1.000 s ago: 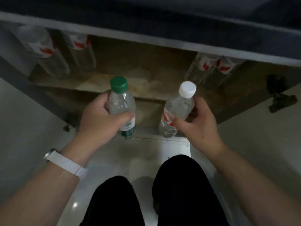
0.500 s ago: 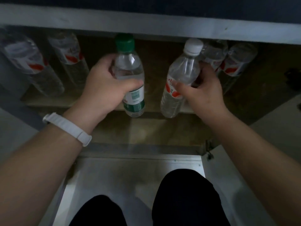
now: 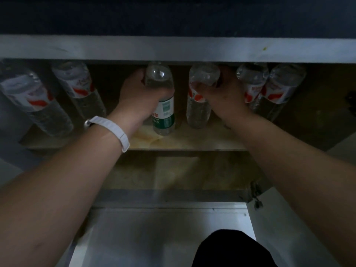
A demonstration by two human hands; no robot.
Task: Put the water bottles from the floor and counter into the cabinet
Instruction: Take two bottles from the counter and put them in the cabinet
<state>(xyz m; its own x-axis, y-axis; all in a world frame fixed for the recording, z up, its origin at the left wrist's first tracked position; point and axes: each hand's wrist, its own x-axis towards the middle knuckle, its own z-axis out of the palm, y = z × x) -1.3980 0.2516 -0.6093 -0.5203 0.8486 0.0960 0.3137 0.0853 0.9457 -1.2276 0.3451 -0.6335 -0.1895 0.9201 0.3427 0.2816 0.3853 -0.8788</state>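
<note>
Both my arms reach into the open cabinet. My left hand (image 3: 137,94) grips a clear water bottle with a green label (image 3: 163,112), which stands upright on the wooden shelf (image 3: 185,141). My right hand (image 3: 224,95) grips a clear water bottle with a red label (image 3: 198,110), upright on the same shelf just to the right of the first. Their caps are hidden behind the cabinet's top frame.
Two red-label bottles (image 3: 81,87) stand on the shelf at the left and two more (image 3: 269,89) at the right. A grey frame (image 3: 173,49) runs across the top of the opening. An open white door (image 3: 300,218) with a hinge is at the right. My knee (image 3: 231,249) is below.
Both hands carried the two bottles forward and up from in front of the cabinet onto the shelf, between the bottles standing there. The bottle caps have gone out of sight behind the frame.
</note>
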